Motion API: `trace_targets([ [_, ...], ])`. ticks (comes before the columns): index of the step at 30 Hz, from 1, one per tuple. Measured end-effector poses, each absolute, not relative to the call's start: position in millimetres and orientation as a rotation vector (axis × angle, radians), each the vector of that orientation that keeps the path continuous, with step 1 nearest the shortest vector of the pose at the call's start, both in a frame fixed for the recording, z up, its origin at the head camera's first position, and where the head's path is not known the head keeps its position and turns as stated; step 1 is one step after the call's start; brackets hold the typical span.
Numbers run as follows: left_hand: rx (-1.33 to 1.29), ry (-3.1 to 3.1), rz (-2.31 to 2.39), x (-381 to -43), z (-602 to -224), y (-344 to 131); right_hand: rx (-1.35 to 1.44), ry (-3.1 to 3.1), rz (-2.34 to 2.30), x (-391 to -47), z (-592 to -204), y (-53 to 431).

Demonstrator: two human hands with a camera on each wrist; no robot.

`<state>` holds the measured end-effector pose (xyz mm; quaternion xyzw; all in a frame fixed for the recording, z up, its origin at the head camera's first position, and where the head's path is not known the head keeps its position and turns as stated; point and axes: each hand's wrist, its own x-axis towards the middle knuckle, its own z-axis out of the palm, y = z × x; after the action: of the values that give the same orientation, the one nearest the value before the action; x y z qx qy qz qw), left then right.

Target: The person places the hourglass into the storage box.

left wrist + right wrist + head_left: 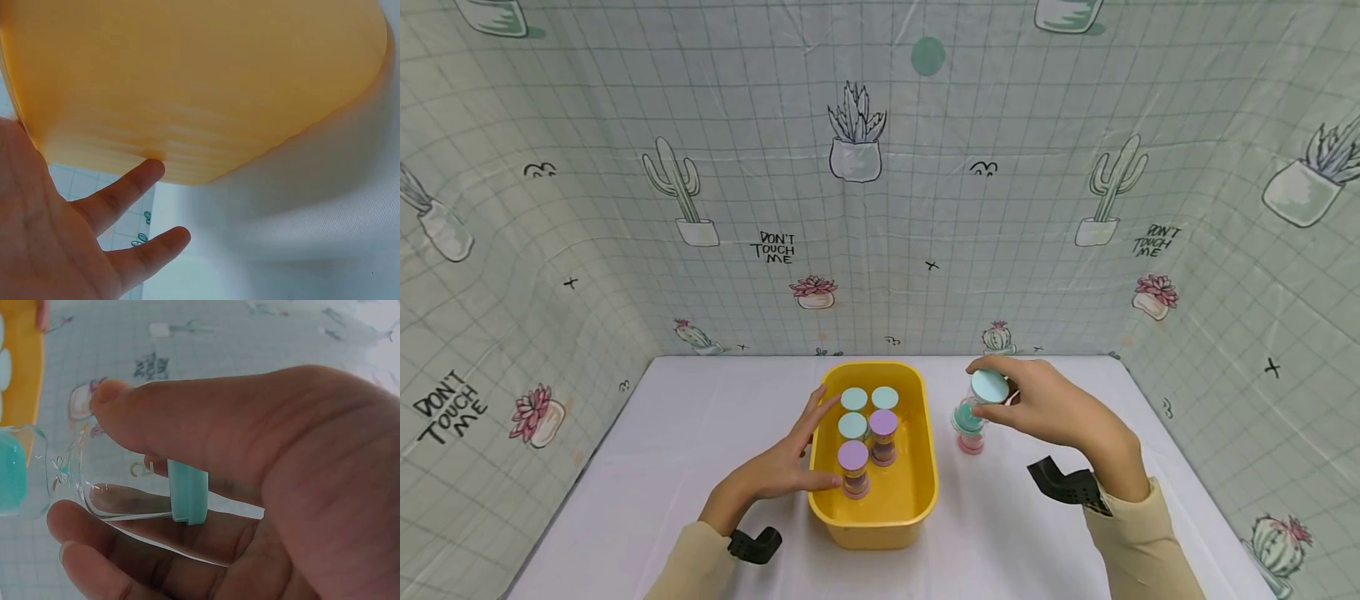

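My right hand (1048, 404) holds a sand timer (989, 386) with a mint cap, tilted above the table right of the yellow bin (872, 537). Its clear glass (119, 469) lies between thumb and fingers in the right wrist view, with teal sand (11, 472) in the far bulb. Something pink (970, 444) shows just below it; whether it is separate I cannot tell. My left hand (775, 469) rests at the bin's left side, fingers extended, thumb tip over the rim near a purple-capped timer (852, 456). Two straight fingers (119, 197) show by the outer wall.
Inside the bin stand another purple-capped timer (883, 422) and three mint-capped timers (853, 426), toward the left and back. A white cloth covers the table (737, 400). A patterned curtain (880, 217) rises behind and along both sides.
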<state>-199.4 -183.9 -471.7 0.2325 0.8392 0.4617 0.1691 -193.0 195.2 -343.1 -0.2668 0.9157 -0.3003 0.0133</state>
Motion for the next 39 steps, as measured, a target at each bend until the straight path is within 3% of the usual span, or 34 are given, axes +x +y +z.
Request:
trace_targets([
  [18, 0.686, 2.374, 1.318, -198.7, -472.5, -183.7, -1.047, 2.632, -0.929, -196.4, -331.2, 126.3],
  [39, 0.711, 2.378, 1.330, -198.9, -472.5, -185.5, -1.115, 2.463, -0.595, -199.6, -351.5, 90.7],
])
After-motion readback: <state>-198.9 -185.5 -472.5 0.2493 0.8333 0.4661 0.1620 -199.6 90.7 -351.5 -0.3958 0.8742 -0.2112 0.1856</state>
